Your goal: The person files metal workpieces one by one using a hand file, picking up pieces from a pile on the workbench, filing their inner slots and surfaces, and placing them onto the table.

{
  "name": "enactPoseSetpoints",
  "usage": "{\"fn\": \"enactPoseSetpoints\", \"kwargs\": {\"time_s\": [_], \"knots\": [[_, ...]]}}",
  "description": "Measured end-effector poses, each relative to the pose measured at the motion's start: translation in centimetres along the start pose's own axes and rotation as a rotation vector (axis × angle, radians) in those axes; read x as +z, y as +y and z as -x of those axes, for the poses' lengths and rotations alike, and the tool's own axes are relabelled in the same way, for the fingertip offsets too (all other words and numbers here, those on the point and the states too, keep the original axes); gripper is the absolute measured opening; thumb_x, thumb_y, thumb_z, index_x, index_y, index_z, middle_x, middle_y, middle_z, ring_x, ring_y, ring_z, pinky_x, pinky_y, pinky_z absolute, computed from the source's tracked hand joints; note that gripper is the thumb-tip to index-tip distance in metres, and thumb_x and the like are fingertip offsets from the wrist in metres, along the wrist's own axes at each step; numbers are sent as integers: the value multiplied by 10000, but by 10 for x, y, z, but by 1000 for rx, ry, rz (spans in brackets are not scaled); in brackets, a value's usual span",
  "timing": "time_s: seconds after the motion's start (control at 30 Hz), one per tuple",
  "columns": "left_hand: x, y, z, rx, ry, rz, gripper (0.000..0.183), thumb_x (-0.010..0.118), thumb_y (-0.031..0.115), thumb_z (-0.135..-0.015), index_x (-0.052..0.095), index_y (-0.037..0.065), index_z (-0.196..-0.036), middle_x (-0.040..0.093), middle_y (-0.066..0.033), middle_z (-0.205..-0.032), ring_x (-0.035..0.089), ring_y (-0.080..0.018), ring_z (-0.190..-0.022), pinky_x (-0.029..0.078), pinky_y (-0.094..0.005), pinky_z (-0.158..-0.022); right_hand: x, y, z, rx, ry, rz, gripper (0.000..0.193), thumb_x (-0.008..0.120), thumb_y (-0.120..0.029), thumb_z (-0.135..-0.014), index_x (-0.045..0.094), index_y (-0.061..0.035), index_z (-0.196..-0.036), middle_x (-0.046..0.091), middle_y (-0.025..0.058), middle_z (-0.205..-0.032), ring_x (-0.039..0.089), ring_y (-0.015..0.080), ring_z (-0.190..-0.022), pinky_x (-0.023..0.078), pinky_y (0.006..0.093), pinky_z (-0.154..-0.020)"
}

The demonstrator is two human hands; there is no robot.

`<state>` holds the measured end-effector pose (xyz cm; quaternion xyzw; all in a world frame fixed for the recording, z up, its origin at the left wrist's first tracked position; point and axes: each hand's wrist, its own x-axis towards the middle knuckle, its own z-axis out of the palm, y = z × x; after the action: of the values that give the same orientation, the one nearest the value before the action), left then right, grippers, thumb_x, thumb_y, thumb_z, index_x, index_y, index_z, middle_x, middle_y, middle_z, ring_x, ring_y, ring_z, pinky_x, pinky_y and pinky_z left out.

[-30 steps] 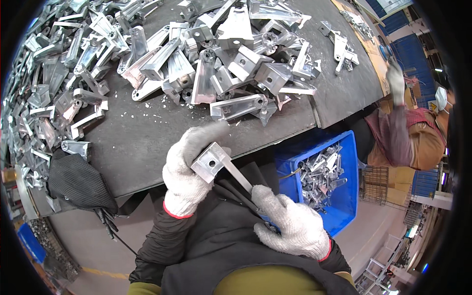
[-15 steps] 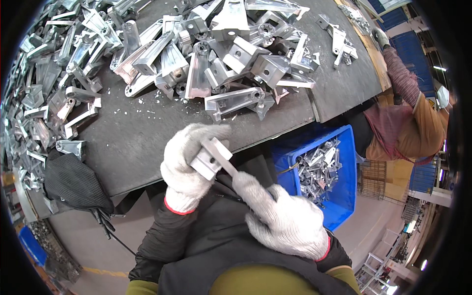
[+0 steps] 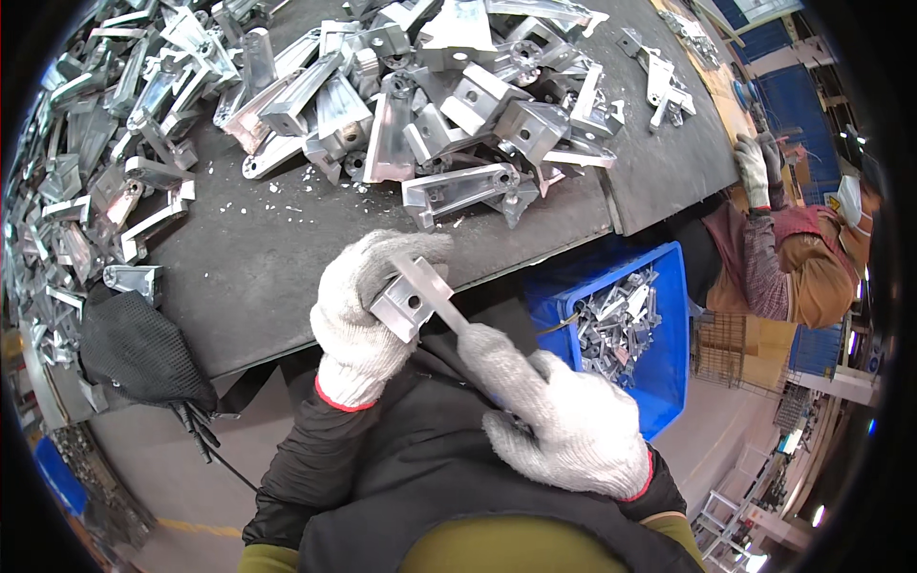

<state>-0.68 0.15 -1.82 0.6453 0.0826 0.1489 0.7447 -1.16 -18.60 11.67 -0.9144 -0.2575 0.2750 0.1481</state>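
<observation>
My left hand (image 3: 355,315), in a white knit glove with a red cuff, is closed round a silver metal casting (image 3: 399,310) with a round hole in its face. My right hand (image 3: 573,420), gloved the same way, grips a flat grey file (image 3: 442,304), its forefinger stretched along the tool. The blade lies across the casting's edge, touching it. Both hands are in front of the table's near edge. The file's handle end is hidden in my right glove, and part of the casting behind my left fingers.
Silver castings (image 3: 468,105) lie heaped on the dark table (image 3: 258,277), with more at the left. A black mesh bag (image 3: 143,349) hangs at the left edge. Right of my hands, a blue bin (image 3: 673,334) holds metal scraps. A co-worker (image 3: 802,258) is at the far right.
The file has shifted slightly right and down along the casting, and my right hand with it. The co-worker's gloved hands have come together beside the table.
</observation>
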Motion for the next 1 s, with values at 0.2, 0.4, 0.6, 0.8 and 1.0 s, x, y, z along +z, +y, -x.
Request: {"fn": "enactPoseSetpoints", "kwargs": {"time_s": [0.2, 0.4, 0.6, 0.8, 1.0], "knots": [[2, 5, -2, -51, 17, -11, 326, 780, -9, -739, 758, -1, -1064, 749, -121, -990, 702, -252, -909, 544, -332, -835, 7, 8, 12, 54, 15, -83, 645, 781, -258, -813, 595, -224, -1430, 645, 101, -871, 688, 332, -661, 553, 446, -585], [3, 6, -5, -27, -2, 99, 306, 723, 19, -800, 731, -63, -1095, 746, -139, -1018, 711, -246, -934, 548, -333, -868, 21, 2, 12, -6, 76, 107, 610, 774, -223, -792, 640, -253, -1386, 652, 83, -874, 669, 301, -575, 547, 421, -511], [3, -2, 1, 0, 62, 129, 346, 733, 67, -774, 725, -80, -1087, 743, -165, -1032, 713, -253, -904, 563, -344, -834, 31, 13, 11, -60, 130, 43, 634, 765, -185, -792, 627, -278, -1404, 636, 70, -850, 665, 279, -561, 553, 411, -499], [2, 5, -3, -43, -6, 19, 414, 753, 167, -798, 708, -96, -1115, 728, -175, -1056, 715, -266, -950, 570, -341, -852, 26, 18, 8, -75, 121, -11, 659, 771, -206, -804, 597, -252, -1438, 642, 83, -879, 674, 291, -591, 556, 406, -516], [-3, 2, -2, -50, -26, -10, 521, 804, 282, -793, 703, -101, -1132, 707, -167, -1079, 709, -242, -972, 584, -332, -857, 22, 21, 10, -42, 38, -111, 666, 764, -220, -822, 576, -248, -1461, 633, 88, -865, 674, 307, -607, 559, 415, -546]]}}
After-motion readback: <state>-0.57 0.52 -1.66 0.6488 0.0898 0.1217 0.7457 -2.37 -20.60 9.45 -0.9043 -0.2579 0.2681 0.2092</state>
